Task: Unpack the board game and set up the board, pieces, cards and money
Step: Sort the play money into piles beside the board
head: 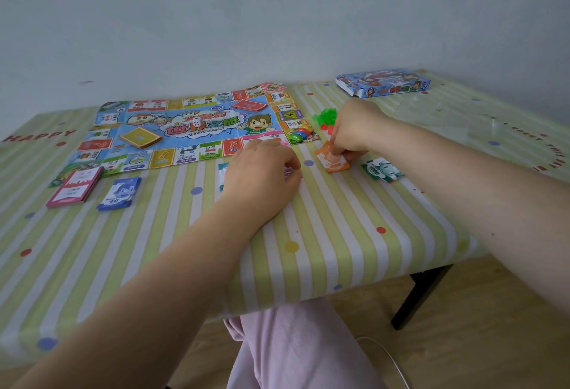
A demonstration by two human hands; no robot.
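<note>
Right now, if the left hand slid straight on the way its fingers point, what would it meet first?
The left hand points up and right across the table. Most likely it meets the near edge of the game board, around the coloured pieces at its corner, though depth is uncertain.

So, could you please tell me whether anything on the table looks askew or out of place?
The paper game board lies slightly rotated, its far right corner curling up off the striped tablecloth. The empty blue game box lies aside.
</note>
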